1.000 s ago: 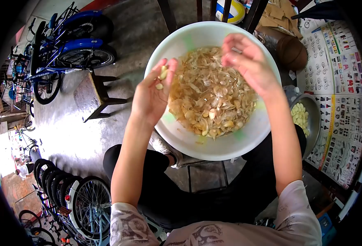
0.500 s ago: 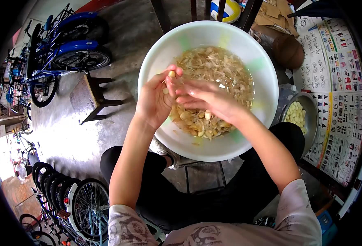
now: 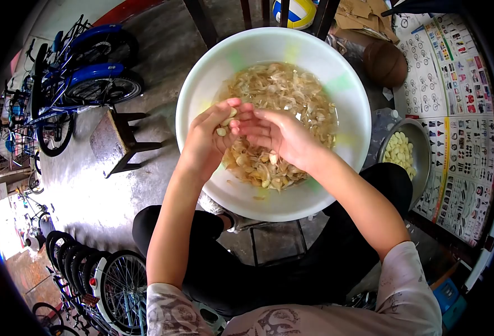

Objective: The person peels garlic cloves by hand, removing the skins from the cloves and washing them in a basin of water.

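Head view: the left hand (image 3: 198, 150) curls its fingers around smooth, pale garlic cloves (image 3: 221, 132) above the skins, while the right hand (image 3: 292, 139) is open in a loose cup just beside it; whether their fingertips touch, I cannot tell. Below, papery, translucent tan garlic skins (image 3: 283, 84) float wet in a round white plastic basin (image 3: 345, 92). Rounded, ivory peeled cloves (image 3: 399, 151) fill part of a shiny metal bowl (image 3: 424, 147). Farther off stand a square-topped wooden stool (image 3: 107, 140) and blue-fendered bicycles (image 3: 99, 71).

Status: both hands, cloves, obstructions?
Left hand: cupped, holding a few garlic cloves. Right hand: open, fingers close to left's. Both over white basin of loose skins. No obstruction visible between hands.
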Tool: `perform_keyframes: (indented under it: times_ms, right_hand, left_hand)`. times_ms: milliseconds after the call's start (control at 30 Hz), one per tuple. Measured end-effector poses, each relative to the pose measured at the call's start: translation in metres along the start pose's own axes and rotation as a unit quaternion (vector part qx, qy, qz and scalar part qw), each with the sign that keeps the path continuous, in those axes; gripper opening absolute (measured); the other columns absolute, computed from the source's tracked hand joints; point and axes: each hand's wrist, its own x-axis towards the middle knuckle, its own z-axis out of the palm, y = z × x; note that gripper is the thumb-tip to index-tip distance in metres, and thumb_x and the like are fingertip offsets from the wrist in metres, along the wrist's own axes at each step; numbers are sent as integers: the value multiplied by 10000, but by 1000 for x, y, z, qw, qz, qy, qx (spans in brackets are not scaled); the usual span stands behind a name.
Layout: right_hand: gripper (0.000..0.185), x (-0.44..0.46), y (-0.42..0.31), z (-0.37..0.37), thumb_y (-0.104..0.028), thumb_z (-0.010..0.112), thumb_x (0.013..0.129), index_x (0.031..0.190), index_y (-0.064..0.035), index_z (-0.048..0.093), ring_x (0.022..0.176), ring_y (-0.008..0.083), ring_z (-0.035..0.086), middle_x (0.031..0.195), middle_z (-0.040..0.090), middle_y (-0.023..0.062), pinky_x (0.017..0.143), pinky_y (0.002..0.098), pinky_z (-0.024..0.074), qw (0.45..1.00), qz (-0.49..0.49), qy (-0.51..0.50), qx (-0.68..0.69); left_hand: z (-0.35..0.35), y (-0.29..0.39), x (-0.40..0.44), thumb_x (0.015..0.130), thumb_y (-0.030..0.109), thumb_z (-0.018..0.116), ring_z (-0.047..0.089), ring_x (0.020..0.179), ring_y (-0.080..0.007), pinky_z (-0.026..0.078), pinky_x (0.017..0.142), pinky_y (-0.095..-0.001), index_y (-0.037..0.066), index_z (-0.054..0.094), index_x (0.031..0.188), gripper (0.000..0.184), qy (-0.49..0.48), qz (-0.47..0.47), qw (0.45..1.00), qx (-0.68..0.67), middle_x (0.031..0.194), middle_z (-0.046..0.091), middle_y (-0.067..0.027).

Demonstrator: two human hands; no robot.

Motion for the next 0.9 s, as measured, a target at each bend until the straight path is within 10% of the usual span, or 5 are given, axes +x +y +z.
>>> perform_keyframes:
  times_ms: [400, 467, 533, 700, 900]
  right_hand:
    - [183, 5, -61, -8, -144, 564, 977, 1080, -27, 659, 941, 197, 671, 1069, 686, 108, 853, 307, 555, 978, -179, -60, -85]
    - [157, 19, -49, -26, -76, 605, 923, 1052, -71, 693, 932, 216, 669, 1082, 686, 85, 869, 328, 550, 893, -200, 75, -397]
    - [217, 17, -35, -34, -8, 649, 836, 1024, -88, 721, 904, 228, 672, 1071, 693, 74, 855, 347, 550, 495, -314, 216, -781]
    - [52, 26, -14, -38, -53, 691, 825, 869, -26, 697, 806, 319, 667, 916, 660, 133, 752, 411, 530, 620, -175, 87, -760]
    - [123, 25, 6, -38, 25, 697, 732, 845, -22, 686, 907, 341, 671, 889, 676, 174, 781, 439, 541, 504, -148, 190, -829]
  left_hand:
    - [-29, 22, 11, 1019, 59, 438, 489, 707, -64, 520, 647, -171, -78, 453, 1294, 308, -145, -9, 912, -383, 1225, 511, -169]
    - [-28, 23, 9, 1000, 36, 445, 461, 687, -59, 474, 597, -171, -61, 504, 1210, 239, -111, -9, 930, -350, 1114, 517, -136]
    - [-33, 20, 11, 989, 45, 456, 437, 665, -54, 431, 566, -176, -42, 521, 1149, 194, -85, -1, 947, -310, 1056, 513, -117]
    - [-34, 15, 9, 975, 141, 476, 349, 598, -49, 310, 509, -196, 32, 539, 972, 126, -36, 6, 974, -224, 887, 497, -59]
    - [-25, 17, 3, 1002, 308, 515, 240, 509, -53, 204, 451, -220, 135, 440, 730, 331, -22, -3, 989, -147, 645, 362, 42]
